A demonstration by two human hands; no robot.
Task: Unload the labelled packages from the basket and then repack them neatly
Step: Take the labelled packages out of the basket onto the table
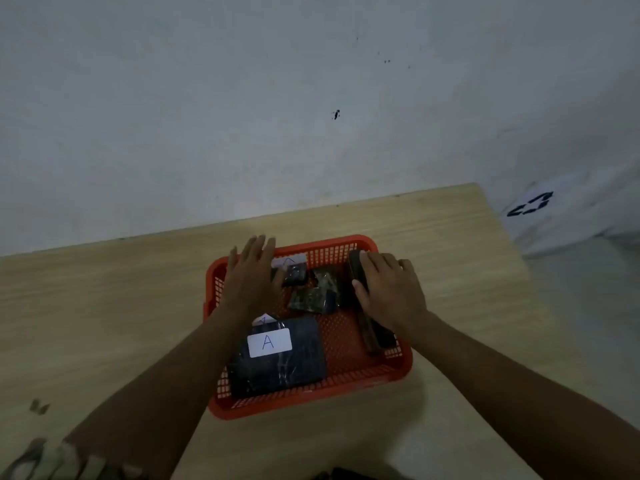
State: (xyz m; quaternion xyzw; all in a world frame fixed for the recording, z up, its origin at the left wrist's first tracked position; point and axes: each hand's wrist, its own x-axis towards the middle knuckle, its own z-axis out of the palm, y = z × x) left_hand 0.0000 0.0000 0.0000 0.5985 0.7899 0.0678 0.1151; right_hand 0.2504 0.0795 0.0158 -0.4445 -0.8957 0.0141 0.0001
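- We see the orange basket [398,370] on the wooden table [104,306], all the labelled packages inside it; none lies on the table, so we judge the unloading barely begun.
- Our left hand [251,282] hovers flat over the basket's far-left corner, fingers spread and holding nothing; a small dark package [294,274] lies just beside its fingertips, a white label showing at its far edge.
- Our right hand [391,289] wraps a long dark package [372,327] standing on edge along the right wall, thumb on the inner face, fingers curled over the top; its long axis runs from the near right corner to the far one.
- The big flat package [280,358] marked A lies face-up in the near-left corner, its longer side running left to right, the letter upright to us; another label peeps out behind it.
- Two small mottled packages [317,294] lie askew mid-basket; the blur hides any labels, so we cannot read them.
- All seem wrapped in glossy film, likely slick; we would grip the long one at its middle, and lift the flat one by opposite edges, judging it stiff and fairly light.
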